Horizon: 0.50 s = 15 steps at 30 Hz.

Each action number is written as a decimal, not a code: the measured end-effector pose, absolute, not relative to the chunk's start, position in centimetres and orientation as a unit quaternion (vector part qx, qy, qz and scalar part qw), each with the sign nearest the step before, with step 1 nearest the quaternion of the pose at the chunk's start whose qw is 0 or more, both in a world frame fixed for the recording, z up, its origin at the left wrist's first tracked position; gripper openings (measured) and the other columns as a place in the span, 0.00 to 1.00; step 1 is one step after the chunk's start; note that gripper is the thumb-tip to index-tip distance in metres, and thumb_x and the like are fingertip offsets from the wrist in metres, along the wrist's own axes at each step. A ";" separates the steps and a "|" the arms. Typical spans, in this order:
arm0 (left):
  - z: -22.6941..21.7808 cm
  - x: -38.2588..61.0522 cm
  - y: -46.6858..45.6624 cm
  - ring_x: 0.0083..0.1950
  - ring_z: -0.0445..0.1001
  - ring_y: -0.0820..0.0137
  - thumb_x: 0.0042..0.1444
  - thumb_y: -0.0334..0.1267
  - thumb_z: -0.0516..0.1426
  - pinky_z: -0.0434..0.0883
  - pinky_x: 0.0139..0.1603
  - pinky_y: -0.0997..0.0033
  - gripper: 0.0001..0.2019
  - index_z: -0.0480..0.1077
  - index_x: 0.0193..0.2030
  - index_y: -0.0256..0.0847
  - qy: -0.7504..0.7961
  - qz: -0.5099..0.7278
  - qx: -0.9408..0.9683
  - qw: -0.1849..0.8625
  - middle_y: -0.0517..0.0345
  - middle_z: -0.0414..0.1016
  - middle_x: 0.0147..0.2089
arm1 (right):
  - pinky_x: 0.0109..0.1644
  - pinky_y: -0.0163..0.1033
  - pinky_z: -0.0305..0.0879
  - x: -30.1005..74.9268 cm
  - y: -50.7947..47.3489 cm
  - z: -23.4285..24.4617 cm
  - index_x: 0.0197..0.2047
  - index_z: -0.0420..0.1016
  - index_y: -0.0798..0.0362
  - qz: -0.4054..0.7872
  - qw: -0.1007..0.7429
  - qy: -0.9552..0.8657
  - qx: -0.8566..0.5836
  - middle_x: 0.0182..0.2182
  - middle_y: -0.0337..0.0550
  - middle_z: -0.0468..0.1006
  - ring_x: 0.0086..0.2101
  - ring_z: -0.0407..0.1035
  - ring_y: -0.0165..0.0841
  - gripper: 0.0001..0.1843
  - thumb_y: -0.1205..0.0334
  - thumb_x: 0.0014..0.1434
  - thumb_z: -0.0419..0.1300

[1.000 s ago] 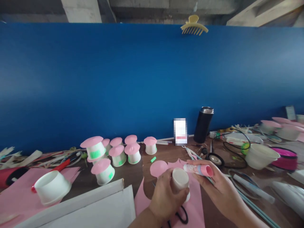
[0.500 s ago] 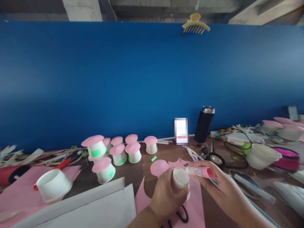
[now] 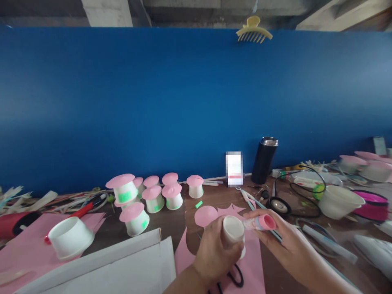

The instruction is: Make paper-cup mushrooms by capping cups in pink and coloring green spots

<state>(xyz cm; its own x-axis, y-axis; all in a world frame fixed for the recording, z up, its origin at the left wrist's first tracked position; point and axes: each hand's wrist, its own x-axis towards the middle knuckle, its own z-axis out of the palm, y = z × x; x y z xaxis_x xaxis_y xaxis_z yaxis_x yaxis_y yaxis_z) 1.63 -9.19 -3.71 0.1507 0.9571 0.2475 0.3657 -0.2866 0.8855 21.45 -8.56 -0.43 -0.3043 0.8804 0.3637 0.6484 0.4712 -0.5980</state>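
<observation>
My left hand (image 3: 211,251) is wrapped round a white paper cup (image 3: 233,228), its flat base facing up and its rim downward. In my right hand (image 3: 283,241) lies a glue stick (image 3: 260,223) with a pink end toward me; its other end points at the upper side of the cup, and I cannot tell if they touch. Under both hands is cut pink paper (image 3: 251,265), with black scissor handles (image 3: 237,277) on it, partly hidden by the left wrist. A pink paper disc (image 3: 206,216) lies just beyond the cup.
Several upturned cups with pink paper tops (image 3: 134,218) stand to the left, near a small green strip (image 3: 199,204). A white cup (image 3: 71,238) and a white box (image 3: 116,265) are nearer. At right are a black flask (image 3: 263,161), a cream cup (image 3: 339,202) and tangled cables.
The glue stick has shifted slightly along the side of the cup, its pink end turned a little more toward me. The left hand and cup stay almost still.
</observation>
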 end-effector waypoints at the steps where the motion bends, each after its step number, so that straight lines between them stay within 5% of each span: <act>1: -3.8 1.6 -9.2 0.45 0.73 0.66 0.49 0.37 0.59 0.68 0.47 0.69 0.16 0.68 0.47 0.47 0.488 0.432 0.677 0.341 0.60 0.76 0.44 | 0.50 0.38 0.67 21.5 -8.5 -0.4 0.53 0.66 0.48 0.174 0.342 -0.785 -0.487 0.48 0.44 0.75 0.47 0.71 0.36 0.16 0.56 0.62 0.52; 10: -4.5 1.4 -9.1 0.51 0.70 0.63 0.47 0.39 0.60 0.65 0.55 0.65 0.23 0.66 0.52 0.46 0.495 0.424 0.682 0.332 0.57 0.73 0.50 | 0.48 0.37 0.65 22.0 -7.8 -0.7 0.45 0.68 0.47 0.171 0.410 -0.691 -0.571 0.41 0.38 0.78 0.43 0.72 0.35 0.16 0.48 0.58 0.55; 15: -4.6 1.4 -9.1 0.56 0.65 0.62 0.44 0.35 0.61 0.61 0.59 0.64 0.24 0.66 0.52 0.43 0.491 0.434 0.696 0.294 0.53 0.69 0.53 | 0.45 0.36 0.66 22.9 -6.6 -1.1 0.45 0.68 0.50 0.156 0.401 -0.632 -0.645 0.39 0.41 0.80 0.41 0.74 0.36 0.24 0.39 0.56 0.51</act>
